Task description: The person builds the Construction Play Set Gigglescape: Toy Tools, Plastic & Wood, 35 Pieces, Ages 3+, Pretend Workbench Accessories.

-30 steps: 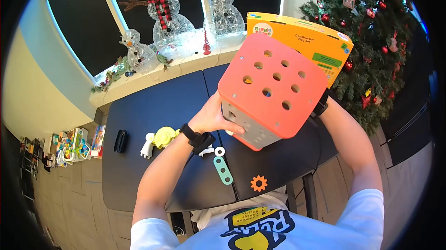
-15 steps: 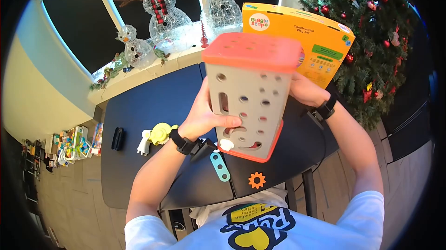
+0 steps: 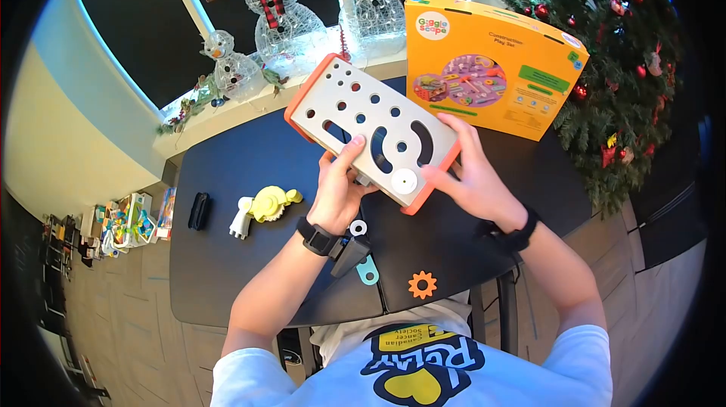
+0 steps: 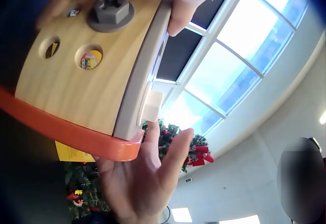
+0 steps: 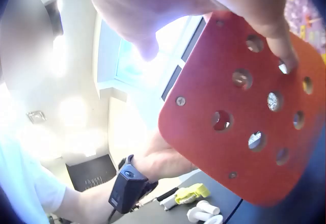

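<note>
A toy box (image 3: 363, 116) with a grey perforated face, wooden side and red ends is held tilted above the table. My left hand (image 3: 338, 191) grips its near long side, thumb over the grey face beside a slot. Along the red end on the right lies my right hand (image 3: 480, 184), fingers extended, thumb near a white disc (image 3: 404, 181) at the corner. In the left wrist view a grey hex bolt (image 4: 112, 11) sits in the wooden side (image 4: 76, 96). In the right wrist view a right fingertip touches the holed red panel (image 5: 204, 147).
On the dark table (image 3: 219, 271) lie a yellow-green toy piece (image 3: 268, 203), a black case (image 3: 199, 211), a white ring (image 3: 358, 228), a teal strip (image 3: 368, 271) and an orange gear (image 3: 422, 284). A yellow carton (image 3: 491, 59) stands behind, between the windowsill and a decorated tree (image 3: 605, 112).
The box has turned from red end upward to grey face upward, its length lying across. My right hand has come from behind the box to the red end; the left keeps its hold.
</note>
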The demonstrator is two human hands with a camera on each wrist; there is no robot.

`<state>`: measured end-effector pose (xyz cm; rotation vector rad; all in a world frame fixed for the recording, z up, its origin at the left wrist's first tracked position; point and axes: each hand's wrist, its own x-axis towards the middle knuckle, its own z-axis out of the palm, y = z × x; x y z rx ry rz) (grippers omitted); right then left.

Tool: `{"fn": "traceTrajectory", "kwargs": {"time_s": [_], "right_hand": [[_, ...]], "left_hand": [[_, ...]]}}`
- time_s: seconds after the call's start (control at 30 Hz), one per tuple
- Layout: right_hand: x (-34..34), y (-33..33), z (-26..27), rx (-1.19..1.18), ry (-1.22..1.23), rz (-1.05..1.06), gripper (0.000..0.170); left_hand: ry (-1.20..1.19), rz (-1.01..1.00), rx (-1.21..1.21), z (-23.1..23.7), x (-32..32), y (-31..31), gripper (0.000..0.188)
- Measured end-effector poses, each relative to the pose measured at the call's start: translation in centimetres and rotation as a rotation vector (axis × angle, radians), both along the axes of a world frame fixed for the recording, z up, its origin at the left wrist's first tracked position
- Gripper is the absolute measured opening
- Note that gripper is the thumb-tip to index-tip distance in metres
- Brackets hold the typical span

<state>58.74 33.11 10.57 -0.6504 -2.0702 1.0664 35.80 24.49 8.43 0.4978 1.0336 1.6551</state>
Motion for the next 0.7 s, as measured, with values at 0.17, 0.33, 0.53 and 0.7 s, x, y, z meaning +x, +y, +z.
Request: {"fn": "traceTrajectory", "kwargs": {"time_s": [0.17,0.33,0.53,0.7], "right_hand": [[-1.9,1.3,0.0,0.037,-0.122,-0.102,0.091],[-2.7,5.5,-1.0,0.001,-0.157,-0.020,0.089],[-3.2,10.0,-2.3,-0.279,-0.098,0.101,0.079],[-3.1,11.1,-2.6,-0.319,-0.022,0.201,0.078]], "left_hand": [[0.005,0.012,-0.048,-1.2,0.9,-0.1,0.064],[-0.060,-0.002,-0.174,-1.5,1.5,-1.0,0.077],[-0.131,-0.004,-0.174,-2.0,2.3,-2.4,0.060],[-0.165,-0.115,-0.179,-2.8,1.0,-3.7,0.045]]}}
